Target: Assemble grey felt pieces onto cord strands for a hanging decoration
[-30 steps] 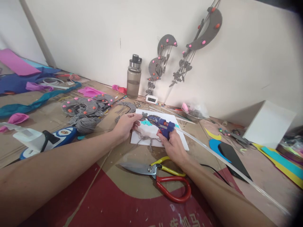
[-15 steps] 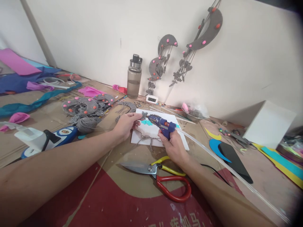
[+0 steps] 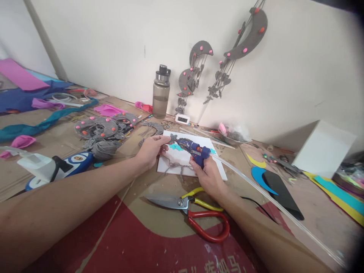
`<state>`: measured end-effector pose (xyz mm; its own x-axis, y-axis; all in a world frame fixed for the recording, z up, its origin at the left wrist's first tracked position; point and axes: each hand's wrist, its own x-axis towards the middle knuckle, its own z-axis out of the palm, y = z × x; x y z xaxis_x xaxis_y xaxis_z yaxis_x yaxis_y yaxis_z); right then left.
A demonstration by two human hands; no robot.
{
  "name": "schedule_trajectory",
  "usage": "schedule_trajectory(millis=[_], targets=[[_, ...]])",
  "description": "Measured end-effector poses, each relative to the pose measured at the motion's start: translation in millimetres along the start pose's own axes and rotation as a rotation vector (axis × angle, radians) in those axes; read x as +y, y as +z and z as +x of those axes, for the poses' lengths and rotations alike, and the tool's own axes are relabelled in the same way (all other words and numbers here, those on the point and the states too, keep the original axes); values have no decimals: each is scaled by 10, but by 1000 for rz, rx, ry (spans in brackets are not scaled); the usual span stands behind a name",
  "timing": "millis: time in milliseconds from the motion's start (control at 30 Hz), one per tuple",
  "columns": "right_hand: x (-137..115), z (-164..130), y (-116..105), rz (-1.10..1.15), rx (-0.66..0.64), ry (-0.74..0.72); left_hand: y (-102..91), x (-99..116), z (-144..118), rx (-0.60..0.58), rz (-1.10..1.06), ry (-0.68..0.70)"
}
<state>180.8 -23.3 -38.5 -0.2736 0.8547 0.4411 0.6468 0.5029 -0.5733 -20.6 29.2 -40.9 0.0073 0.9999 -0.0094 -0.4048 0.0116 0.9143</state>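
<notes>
Between thumb and fingers, my left hand (image 3: 153, 150) pinches a small grey star-like piece (image 3: 173, 138). My right hand (image 3: 209, 176) is wrapped round the handle of a blue hot glue gun (image 3: 196, 150), its nozzle pointing left, close to the grey piece. A long clear glue stick (image 3: 256, 185) runs out of the gun's back toward the lower right. Below both hands is a white board (image 3: 164, 167), with a turquoise cut-out (image 3: 176, 147) and grey yarn (image 3: 179, 165) on it. Large scissors (image 3: 184, 203) with one red and one yellow handle lie in front of the board.
A water bottle (image 3: 161, 94) stands by the wall, beside a small white digital display (image 3: 182, 119). Grey moon hangings (image 3: 250, 38) hang above. At left are a yarn ball (image 3: 105, 150) and a power strip (image 3: 76, 163); at right, a black phone (image 3: 284, 197) under a blue crescent (image 3: 261, 180).
Almost nothing differs. The glue gun has shifted very slightly, its nozzle still by the grey piece; both hands keep their grip.
</notes>
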Motion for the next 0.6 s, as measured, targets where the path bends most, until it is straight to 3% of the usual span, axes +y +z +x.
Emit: schedule_trajectory(millis=[600], targets=[[-10, -2, 1, 1, 17, -7, -8, -5, 6, 3, 6, 1]])
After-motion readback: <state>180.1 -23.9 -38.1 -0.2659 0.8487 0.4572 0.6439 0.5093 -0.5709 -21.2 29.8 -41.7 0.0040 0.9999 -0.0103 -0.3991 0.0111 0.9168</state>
